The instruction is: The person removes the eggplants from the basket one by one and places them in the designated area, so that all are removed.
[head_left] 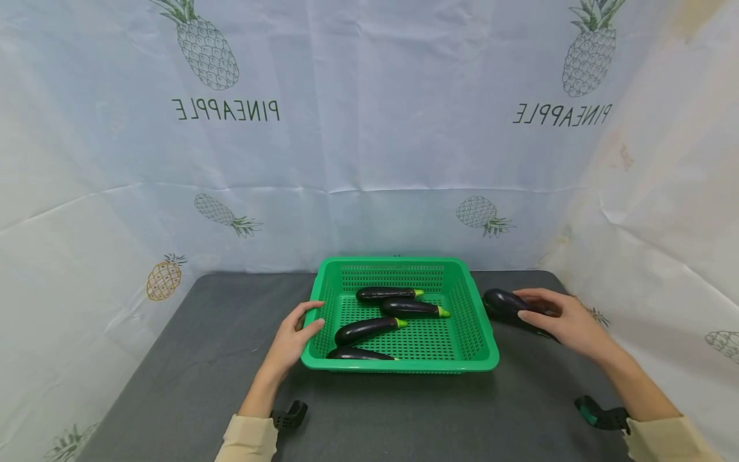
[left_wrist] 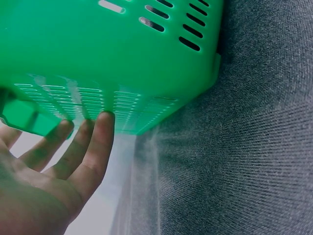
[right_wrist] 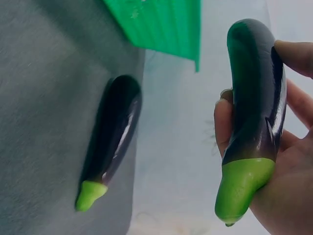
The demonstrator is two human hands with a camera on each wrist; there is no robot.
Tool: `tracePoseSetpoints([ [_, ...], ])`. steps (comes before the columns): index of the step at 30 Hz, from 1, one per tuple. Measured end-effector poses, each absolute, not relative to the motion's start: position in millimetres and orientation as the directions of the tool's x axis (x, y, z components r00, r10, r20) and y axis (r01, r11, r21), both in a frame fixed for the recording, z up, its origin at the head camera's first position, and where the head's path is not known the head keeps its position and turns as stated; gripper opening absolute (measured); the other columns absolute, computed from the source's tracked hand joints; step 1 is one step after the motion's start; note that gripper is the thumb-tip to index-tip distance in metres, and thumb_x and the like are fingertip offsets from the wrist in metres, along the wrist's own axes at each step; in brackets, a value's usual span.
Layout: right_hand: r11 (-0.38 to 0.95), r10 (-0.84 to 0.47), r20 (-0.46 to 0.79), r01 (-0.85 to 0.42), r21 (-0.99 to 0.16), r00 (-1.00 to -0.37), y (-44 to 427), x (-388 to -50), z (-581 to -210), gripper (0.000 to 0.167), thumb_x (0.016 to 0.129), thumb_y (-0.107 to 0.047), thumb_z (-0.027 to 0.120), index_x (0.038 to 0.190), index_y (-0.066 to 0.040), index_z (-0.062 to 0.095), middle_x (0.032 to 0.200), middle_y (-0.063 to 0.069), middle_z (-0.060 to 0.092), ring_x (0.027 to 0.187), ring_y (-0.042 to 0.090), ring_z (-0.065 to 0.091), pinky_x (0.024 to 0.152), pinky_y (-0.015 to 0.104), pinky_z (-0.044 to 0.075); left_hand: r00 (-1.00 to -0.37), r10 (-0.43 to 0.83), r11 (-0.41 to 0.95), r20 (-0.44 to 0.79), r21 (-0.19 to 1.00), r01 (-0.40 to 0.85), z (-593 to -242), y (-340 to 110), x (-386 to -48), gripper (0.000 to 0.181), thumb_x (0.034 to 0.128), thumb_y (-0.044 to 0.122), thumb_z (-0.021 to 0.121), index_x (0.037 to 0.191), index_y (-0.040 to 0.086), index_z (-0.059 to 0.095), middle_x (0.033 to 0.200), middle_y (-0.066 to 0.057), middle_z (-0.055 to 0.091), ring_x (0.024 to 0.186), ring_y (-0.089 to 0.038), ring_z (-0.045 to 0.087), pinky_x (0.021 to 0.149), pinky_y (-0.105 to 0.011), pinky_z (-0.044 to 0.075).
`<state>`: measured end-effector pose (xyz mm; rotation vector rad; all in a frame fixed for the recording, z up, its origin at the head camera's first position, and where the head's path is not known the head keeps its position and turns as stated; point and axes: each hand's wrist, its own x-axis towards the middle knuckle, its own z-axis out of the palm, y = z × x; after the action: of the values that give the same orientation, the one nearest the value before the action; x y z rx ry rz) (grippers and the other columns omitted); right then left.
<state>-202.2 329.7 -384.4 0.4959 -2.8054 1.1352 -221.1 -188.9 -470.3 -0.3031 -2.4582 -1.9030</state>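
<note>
A green plastic basket (head_left: 398, 366) with slotted walls stands on the dark tabletop, and several eggplants (head_left: 366, 330) lie in it. At its left side my left hand (head_left: 288, 337) holds the rim, thumb and index finger over the edge. In the left wrist view the other fingers (left_wrist: 100, 139) rest against the outer wall. To the right of the basket, my right hand (head_left: 566, 317) grips a glossy dark eggplant (right_wrist: 257, 98) with a green stem end. Another eggplant (right_wrist: 115, 129) lies on the table below it, mostly hidden in the head view.
The grey-black table (head_left: 190, 378) ends at a hanging white cloth (head_left: 392, 141) printed with pineapples, which also runs along both sides. The basket's back edge is close to the cloth. Black straps (head_left: 288, 416) sit at both wrists.
</note>
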Motion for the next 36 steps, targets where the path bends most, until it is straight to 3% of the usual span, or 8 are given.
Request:
tracePoseSetpoints([
  [13,0.698,-0.245,0.097,-0.246,-0.672,-0.965,346.6,-213.9,-413.6,0.047,0.103,-0.028,0.064,0.143,-0.006,0.056,0.135,0.019,0.059,0.105,0.002,0.057,0.077,0.030,0.055,-0.980,0.142,0.240,0.136,0.956,0.168,-470.4,-188.7,-221.3,0.044,0.1031,0.029,0.063,0.144,0.015,0.054,0.161,-0.012,0.035,0.154,-0.035,0.017,0.119,-0.061,0.024],
  [23,0.712,-0.258,0.079,-0.245,-0.658,-0.963,348.3,-224.5,-442.8,0.046,0.101,-0.030,0.067,0.139,-0.006,0.060,0.132,0.019,0.061,0.111,0.032,0.060,0.076,0.034,0.055,-0.979,0.142,0.238,0.144,0.955,0.175,-471.4,-188.7,-220.5,0.044,0.1034,0.028,0.063,0.144,0.015,0.054,0.160,-0.012,0.036,0.154,-0.034,0.017,0.120,-0.061,0.023],
  [36,0.716,-0.264,0.083,-0.253,-0.651,-0.961,352.8,-235.8,-467.3,0.043,0.100,-0.028,0.068,0.136,-0.005,0.062,0.129,0.020,0.062,0.112,0.038,0.062,0.080,0.038,0.055,-0.981,0.139,0.231,0.138,0.959,0.167,-471.1,-188.5,-220.8,0.044,0.1032,0.028,0.063,0.144,0.015,0.054,0.161,-0.011,0.035,0.155,-0.033,0.017,0.120,-0.060,0.023],
])
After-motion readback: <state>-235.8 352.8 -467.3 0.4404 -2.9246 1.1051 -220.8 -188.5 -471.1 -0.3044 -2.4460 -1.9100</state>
